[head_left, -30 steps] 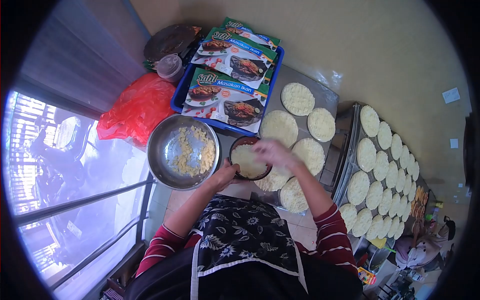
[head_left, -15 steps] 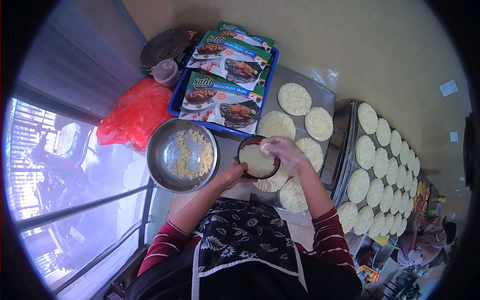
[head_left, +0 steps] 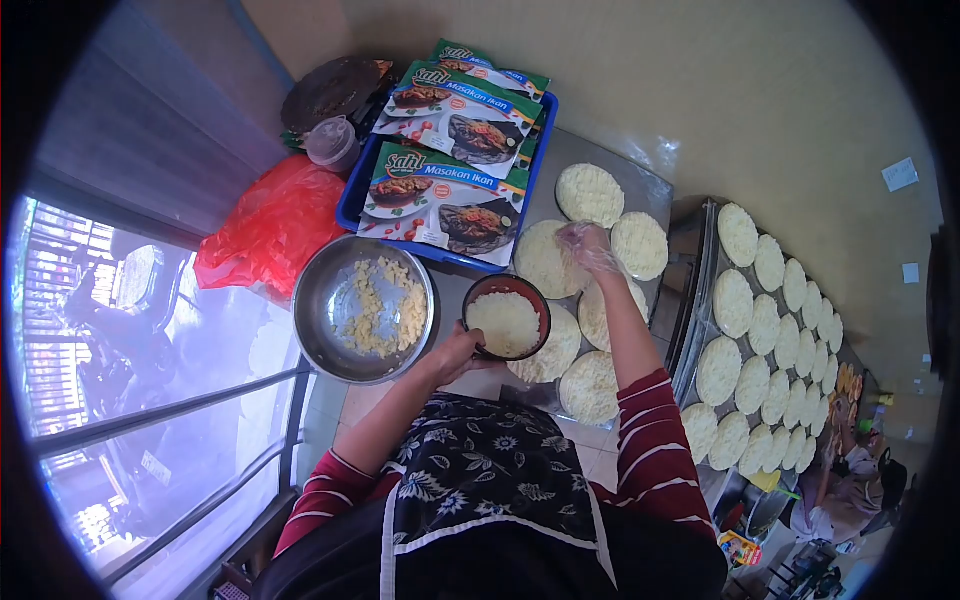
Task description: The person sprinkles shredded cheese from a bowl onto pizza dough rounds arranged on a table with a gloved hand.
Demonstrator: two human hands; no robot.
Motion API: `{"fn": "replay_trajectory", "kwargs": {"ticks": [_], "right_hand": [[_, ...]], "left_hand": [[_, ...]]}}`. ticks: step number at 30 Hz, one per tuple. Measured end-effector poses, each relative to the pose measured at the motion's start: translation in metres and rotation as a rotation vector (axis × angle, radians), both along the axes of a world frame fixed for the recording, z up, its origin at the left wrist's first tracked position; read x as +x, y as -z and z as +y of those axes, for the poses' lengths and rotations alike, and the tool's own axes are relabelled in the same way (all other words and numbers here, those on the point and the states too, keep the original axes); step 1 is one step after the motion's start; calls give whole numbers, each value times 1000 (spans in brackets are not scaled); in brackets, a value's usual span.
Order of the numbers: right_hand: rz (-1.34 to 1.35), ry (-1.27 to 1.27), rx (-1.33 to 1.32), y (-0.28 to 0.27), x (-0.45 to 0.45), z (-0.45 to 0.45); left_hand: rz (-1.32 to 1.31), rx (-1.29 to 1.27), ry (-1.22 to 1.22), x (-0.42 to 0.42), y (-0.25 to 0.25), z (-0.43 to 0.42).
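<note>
My left hand [head_left: 458, 352] is closed on the near-left rim of a small dark bowl [head_left: 546, 312] with a reddish inside. Fine white shreds [head_left: 503, 322], like grated cheese, partly fill it. My right hand [head_left: 588, 248], in a clear plastic glove, hangs over a pale round disc [head_left: 545, 262] on the metal tray [head_left: 640, 185]. Its fingers are gathered and point down; what they hold, if anything, is hidden. Several more discs covered in pale shreds lie around it on the same tray, such as the round disc [head_left: 590, 193] at the back.
Left of the bowl stands a steel basin [head_left: 428, 340] with yellowish crumbs. Behind are a blue tray [head_left: 345, 212] of printed packs and a red plastic bag [head_left: 270, 225]. A rack tray [head_left: 700, 330] of several discs stands right. A person [head_left: 850, 490] is at far right.
My right hand has left the bowl and moved back and right, over a disc. The bowl, still in my left hand, has shifted slightly left and shows more of its contents.
</note>
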State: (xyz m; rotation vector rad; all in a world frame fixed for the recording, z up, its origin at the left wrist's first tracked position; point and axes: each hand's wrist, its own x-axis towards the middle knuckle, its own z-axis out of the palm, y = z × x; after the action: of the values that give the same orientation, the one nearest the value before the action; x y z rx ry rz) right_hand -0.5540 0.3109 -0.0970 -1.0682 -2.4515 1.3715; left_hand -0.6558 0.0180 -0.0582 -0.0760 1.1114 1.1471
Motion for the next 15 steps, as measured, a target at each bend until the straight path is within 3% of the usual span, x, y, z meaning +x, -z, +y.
{"fn": "replay_trajectory", "kwargs": {"ticks": [2, 5, 8, 9, 11, 15], "right_hand": [[4, -149, 384, 5, 3, 7], [-40, -35, 153, 4, 6, 3], [-56, -36, 141, 5, 10, 2], [-56, -35, 141, 4, 12, -1], [23, -234, 449, 2, 16, -6], [125, -191, 331, 11, 25, -9]], "left_hand": [[1, 10, -11, -2, -4, -2], [-24, -7, -49, -4, -6, -6], [-37, 2, -54, -7, -6, -9], [-39, 16, -57, -7, -3, -10], [-42, 30, -58, -8, 1, -10], [-31, 0, -52, -8, -3, -9]]}}
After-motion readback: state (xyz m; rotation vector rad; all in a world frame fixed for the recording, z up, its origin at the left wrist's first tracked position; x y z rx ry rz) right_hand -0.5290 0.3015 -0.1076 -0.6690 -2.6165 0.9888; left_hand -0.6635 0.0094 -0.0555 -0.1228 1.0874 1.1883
